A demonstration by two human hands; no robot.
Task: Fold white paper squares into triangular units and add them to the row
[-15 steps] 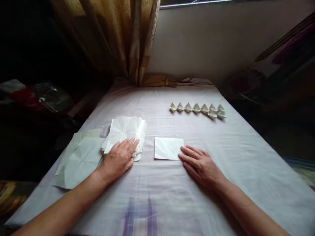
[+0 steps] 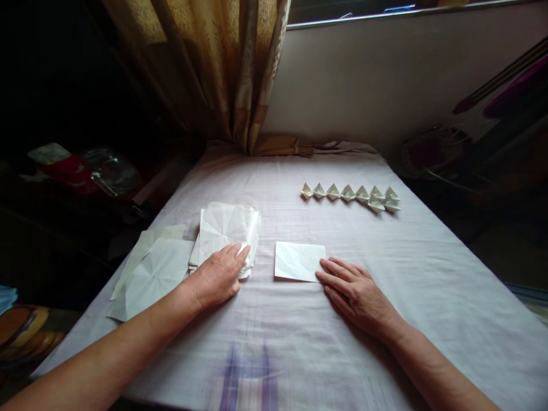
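My left hand (image 2: 217, 275) lies palm down on the near edge of a stack of creased white paper squares (image 2: 226, 231), fingertips pressing the stack's corner. My right hand (image 2: 355, 291) rests flat on the pale cloth with its fingers stretched out, the tips touching the right edge of a folded white rectangle of paper (image 2: 298, 261). Neither hand grips anything. Farther back, a row of several small folded paper boats (image 2: 353, 195) runs left to right.
Two larger pale green creased sheets (image 2: 149, 275) lie at the left edge of the cloth-covered table (image 2: 428, 285). A tan curtain (image 2: 222, 74) hangs behind, beside a white wall. Dark clutter fills the floor on both sides.
The view has shifted a little. My left fingertips have curled slightly at the stack's corner. The right hand stays at the folded paper's edge.
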